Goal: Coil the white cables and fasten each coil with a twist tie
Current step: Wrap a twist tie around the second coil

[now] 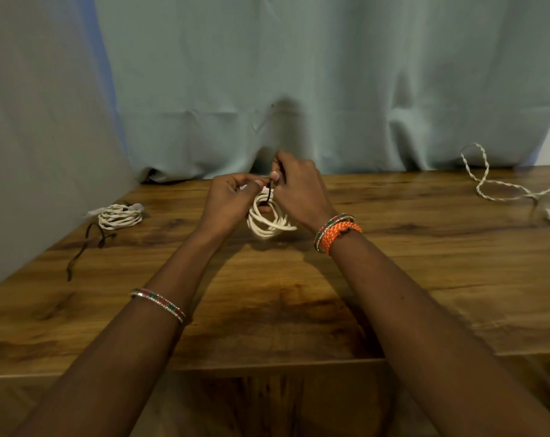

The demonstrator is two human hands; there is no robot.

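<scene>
Pinching the dark twist tie upright between left hand and right hand, white coil hanging just beneath both, fingers curling tight.

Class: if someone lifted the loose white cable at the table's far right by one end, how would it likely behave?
The loose white cable would probably droop and trail, since it lies in limp, wavy loops. It looks thin, so likely light. Its kinks suggest it may tangle rather than hang straight.
</scene>
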